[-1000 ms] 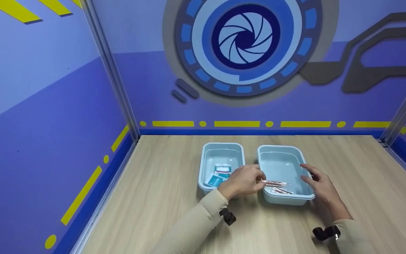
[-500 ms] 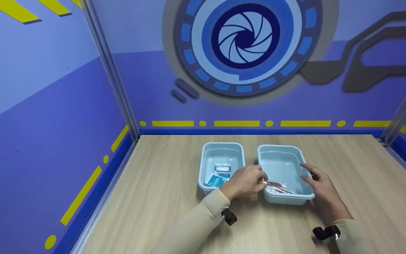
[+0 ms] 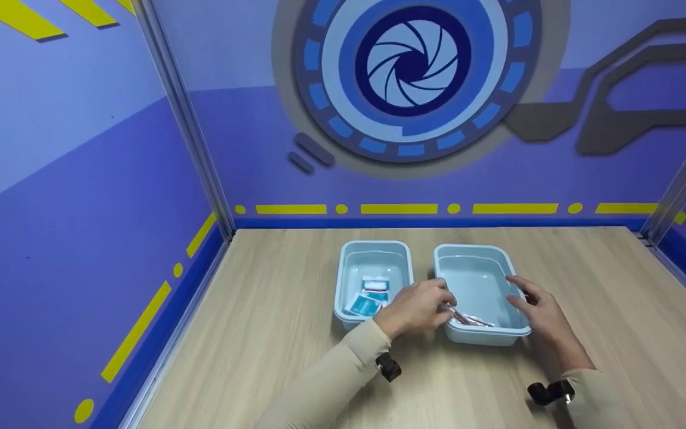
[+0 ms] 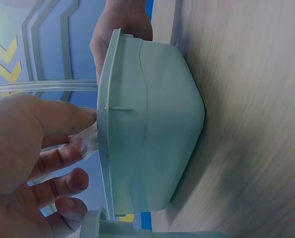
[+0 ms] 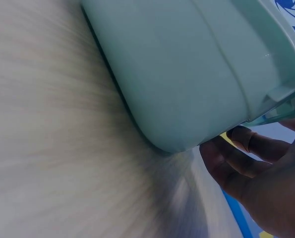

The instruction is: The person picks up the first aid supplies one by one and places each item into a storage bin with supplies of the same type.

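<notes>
My left hand reaches over the near left corner of the right light-blue plastic bin. Its thumb and forefinger pinch the end of a slim, clear-wrapped packet with reddish-brown colouring. In the left wrist view, the pinched wrapper shows beside the bin's rim. Another similar slim packet lies in that bin. My right hand holds the bin's right rim, some fingers over the edge. In the right wrist view, other fingers bear on the outer wall; the thumb is hidden.
A second light-blue bin stands to the left, holding several teal-and-white packets. Both bins rest on a wooden table. Blue panels enclose the back and sides. A narrow gap separates the bins.
My left hand has shifted slightly right and the pinched packet now slants down into the right bin, having been nearly level. My right hand stays on the rim.
</notes>
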Demonstrator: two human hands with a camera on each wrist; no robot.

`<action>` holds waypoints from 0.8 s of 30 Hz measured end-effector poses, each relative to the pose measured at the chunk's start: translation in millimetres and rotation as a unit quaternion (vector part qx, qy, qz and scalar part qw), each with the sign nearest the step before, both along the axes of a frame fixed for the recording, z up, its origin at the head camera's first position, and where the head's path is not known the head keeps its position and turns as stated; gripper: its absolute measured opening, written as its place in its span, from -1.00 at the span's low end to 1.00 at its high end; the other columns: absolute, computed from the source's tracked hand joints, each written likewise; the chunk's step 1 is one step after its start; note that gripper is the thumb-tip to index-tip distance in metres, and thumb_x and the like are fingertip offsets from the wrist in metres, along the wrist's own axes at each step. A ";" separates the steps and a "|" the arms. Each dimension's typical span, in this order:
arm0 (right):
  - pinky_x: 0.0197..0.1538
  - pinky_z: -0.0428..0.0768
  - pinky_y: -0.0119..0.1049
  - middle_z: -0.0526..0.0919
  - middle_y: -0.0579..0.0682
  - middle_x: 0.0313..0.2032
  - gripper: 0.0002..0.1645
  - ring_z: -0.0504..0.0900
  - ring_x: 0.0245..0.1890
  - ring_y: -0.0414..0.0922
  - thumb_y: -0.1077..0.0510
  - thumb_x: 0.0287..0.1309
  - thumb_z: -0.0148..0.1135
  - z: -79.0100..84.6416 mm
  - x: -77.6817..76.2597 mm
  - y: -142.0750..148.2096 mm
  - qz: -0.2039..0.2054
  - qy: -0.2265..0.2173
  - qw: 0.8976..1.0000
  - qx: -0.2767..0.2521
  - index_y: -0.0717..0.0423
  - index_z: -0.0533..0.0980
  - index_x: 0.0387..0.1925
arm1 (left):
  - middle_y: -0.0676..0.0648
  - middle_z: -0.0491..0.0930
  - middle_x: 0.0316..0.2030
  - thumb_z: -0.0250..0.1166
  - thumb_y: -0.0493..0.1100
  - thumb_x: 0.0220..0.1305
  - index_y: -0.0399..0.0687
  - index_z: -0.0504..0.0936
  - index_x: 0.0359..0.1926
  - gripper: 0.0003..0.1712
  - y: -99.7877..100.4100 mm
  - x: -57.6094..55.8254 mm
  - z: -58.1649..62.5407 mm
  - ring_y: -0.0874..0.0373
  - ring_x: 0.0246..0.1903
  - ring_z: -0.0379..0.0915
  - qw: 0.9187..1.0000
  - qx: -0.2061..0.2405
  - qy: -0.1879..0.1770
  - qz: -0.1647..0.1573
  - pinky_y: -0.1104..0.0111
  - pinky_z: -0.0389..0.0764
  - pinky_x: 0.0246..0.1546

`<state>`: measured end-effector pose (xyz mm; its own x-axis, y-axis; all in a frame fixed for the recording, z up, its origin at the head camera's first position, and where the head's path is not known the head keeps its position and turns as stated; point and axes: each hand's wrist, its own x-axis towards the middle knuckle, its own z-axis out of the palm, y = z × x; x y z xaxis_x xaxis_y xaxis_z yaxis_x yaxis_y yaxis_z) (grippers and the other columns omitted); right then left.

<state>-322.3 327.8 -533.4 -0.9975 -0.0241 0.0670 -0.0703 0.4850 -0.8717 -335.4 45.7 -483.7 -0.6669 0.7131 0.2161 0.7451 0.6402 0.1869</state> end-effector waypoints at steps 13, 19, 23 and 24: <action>0.42 0.04 0.28 0.07 0.32 0.46 -0.31 0.00 0.46 0.33 -0.02 0.40 0.06 -3.8 -5.3 -3.2 0.001 0.004 1.000 0.007 0.16 0.19 0.44 | 0.23 0.58 -0.14 0.34 -0.04 0.25 0.22 0.72 -0.03 -0.74 -2.6 -3.0 -2.1 0.38 -0.18 0.50 1.000 0.015 -0.010 0.001 0.57 0.54 -0.21; 0.42 0.06 0.27 0.07 0.32 0.46 -0.30 0.02 0.46 0.33 -0.04 0.40 0.07 -3.6 -6.4 -4.0 0.005 0.002 1.000 0.009 0.15 0.19 0.44 | 0.24 0.60 -0.13 0.35 -0.04 0.24 0.22 0.72 -0.03 -0.74 -3.2 -3.0 -1.4 0.37 -0.16 0.52 1.000 0.017 -0.018 0.002 0.56 0.56 -0.18; 0.43 0.04 0.28 0.04 0.32 0.47 -0.30 -0.02 0.47 0.33 -0.03 0.40 0.06 -2.5 -5.7 -3.9 0.004 -0.004 1.000 0.004 0.15 0.18 0.44 | 0.24 0.57 -0.11 0.36 -0.01 0.24 0.23 0.71 -0.02 -0.72 -5.4 -2.5 2.1 0.37 -0.15 0.50 0.999 0.027 -0.020 0.007 0.56 0.54 -0.18; 0.43 0.03 0.27 0.03 0.32 0.48 -0.30 -0.03 0.47 0.33 -0.03 0.40 0.06 -1.9 -5.4 -3.5 0.004 -0.006 1.000 0.002 0.15 0.18 0.45 | 0.24 0.56 -0.10 0.35 0.00 0.24 0.23 0.70 -0.01 -0.72 -6.2 -2.5 3.1 0.36 -0.14 0.50 0.999 0.031 -0.021 0.008 0.56 0.54 -0.18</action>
<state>-327.7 324.2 -535.3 -0.9979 -0.0324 0.0554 -0.0642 0.4880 -0.8705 -337.8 39.5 -480.6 -0.6880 0.6880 0.2310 0.7251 0.6389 0.2568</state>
